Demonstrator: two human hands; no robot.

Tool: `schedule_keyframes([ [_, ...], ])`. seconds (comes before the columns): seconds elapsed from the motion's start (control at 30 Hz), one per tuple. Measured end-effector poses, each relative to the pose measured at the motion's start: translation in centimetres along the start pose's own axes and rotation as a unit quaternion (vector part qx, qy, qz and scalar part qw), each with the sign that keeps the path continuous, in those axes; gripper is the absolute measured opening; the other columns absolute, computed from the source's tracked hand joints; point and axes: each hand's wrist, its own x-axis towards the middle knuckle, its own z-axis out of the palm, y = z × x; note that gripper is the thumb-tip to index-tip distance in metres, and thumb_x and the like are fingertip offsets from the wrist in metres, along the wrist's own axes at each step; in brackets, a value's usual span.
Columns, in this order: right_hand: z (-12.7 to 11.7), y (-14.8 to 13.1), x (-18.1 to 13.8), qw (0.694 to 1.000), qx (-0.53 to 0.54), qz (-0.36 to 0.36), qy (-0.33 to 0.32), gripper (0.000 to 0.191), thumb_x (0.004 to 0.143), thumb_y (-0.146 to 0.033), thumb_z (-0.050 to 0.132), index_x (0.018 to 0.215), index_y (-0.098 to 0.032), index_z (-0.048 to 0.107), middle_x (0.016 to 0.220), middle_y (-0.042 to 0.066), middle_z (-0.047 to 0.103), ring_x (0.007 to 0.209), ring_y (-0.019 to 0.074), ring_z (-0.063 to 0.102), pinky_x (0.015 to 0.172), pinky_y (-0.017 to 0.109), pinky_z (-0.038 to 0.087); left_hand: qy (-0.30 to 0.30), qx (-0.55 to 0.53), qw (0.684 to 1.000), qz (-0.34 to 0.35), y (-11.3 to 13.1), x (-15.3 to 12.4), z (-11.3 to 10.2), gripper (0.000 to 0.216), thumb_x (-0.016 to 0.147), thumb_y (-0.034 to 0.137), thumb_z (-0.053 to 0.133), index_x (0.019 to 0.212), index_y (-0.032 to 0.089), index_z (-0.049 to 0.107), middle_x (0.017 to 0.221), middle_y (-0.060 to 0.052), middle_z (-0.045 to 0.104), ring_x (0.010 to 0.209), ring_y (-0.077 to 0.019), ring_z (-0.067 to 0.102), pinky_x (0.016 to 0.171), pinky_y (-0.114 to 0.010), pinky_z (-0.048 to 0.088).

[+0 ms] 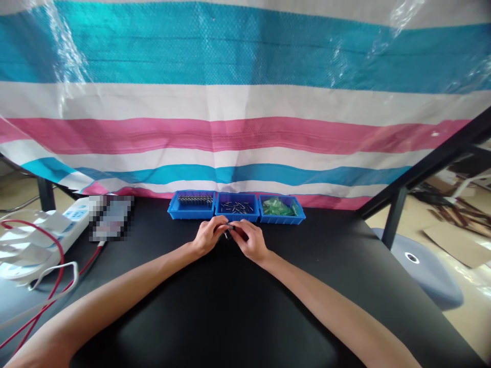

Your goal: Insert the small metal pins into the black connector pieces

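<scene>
My left hand (207, 236) and my right hand (250, 240) meet over the black table (230, 317), just in front of the middle blue bin. Both have their fingers pinched together on a small dark part (228, 234) held between them. Its shape is too small to make out. Three blue bins stand in a row behind the hands: the left bin (191, 205) holds rows of dark parts, the middle bin (237, 207) holds loose small metal pieces, and the right bin (281, 209) holds green pieces.
A white power strip (72, 220) with red and white cables (46, 245) lies at the left. A striped blue, white and pink tarp (245, 102) hangs behind the table. A black frame leg (395, 214) and a grey stool (429, 271) stand at the right.
</scene>
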Motion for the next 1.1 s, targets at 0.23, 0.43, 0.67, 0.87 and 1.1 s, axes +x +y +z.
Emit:
schedule_keyframes([
  [0.23, -0.1, 0.1, 0.2, 0.999, 0.019, 0.016, 0.041, 0.018, 0.095, -0.025, 0.046, 0.1, -0.02, 0.063, 0.087, 0.007, 0.068, 0.08, 0.0181, 0.065, 0.073, 0.029, 0.053, -0.015, 0.04, 0.999, 0.031, 0.6, 0.7, -0.2, 0.025, 0.088, 0.038, 0.058, 0.104, 0.019, 0.063, 0.076, -0.001, 0.067, 0.056, -0.008, 0.059, 0.055, -0.017, 0.048],
  [0.43, 0.0, 0.3, 0.2, 0.999, -0.011, 0.046, 0.003, 0.024, 0.096, -0.03, 0.045, 0.088, -0.019, 0.065, 0.081, 0.005, 0.069, 0.073, 0.0176, 0.065, 0.067, 0.027, 0.049, 0.009, 0.018, 0.998, 0.051, 0.7, 0.9, -0.3, 0.015, 0.087, 0.029, 0.061, 0.097, 0.018, 0.065, 0.088, -0.006, 0.069, 0.078, -0.0133, 0.065, 0.067, -0.021, 0.052],
  [0.67, 0.1, 0.4, 0.3, 0.996, -0.03, 0.081, 0.005, 0.031, 0.096, -0.031, 0.045, 0.075, -0.018, 0.064, 0.067, 0.003, 0.065, 0.063, 0.0154, 0.062, 0.061, 0.026, 0.045, 0.016, -0.006, 0.998, -0.062, 1.3, 1.0, -0.8, 0.019, 0.092, 0.029, 0.052, 0.102, 0.019, 0.063, 0.087, -0.003, 0.072, 0.06, -0.0087, 0.063, 0.064, -0.019, 0.051],
  [0.87, 0.2, 0.6, 0.2, 0.997, -0.023, 0.073, -0.007, 0.032, 0.096, -0.03, 0.045, 0.072, -0.019, 0.064, 0.069, 0.003, 0.067, 0.064, 0.0155, 0.063, 0.063, 0.025, 0.045, 0.073, 0.019, 0.992, -0.105, -0.6, 5.1, -3.9, 0.025, 0.091, 0.035, 0.052, 0.104, 0.018, 0.064, 0.073, -0.001, 0.07, 0.047, -0.0069, 0.054, 0.053, -0.018, 0.045],
  [1.1, 0.1, 0.3, 0.2, 0.997, -0.019, 0.069, -0.017, 0.034, 0.096, -0.031, 0.043, 0.071, -0.019, 0.062, 0.065, 0.002, 0.063, 0.061, 0.0139, 0.06, 0.062, 0.025, 0.043, -0.143, 0.155, 0.968, -0.133, -5.4, 7.7, -7.4, 0.026, 0.082, 0.042, 0.061, 0.089, 0.02, 0.073, 0.084, -0.004, 0.072, 0.057, -0.0141, 0.061, 0.058, -0.023, 0.046],
])
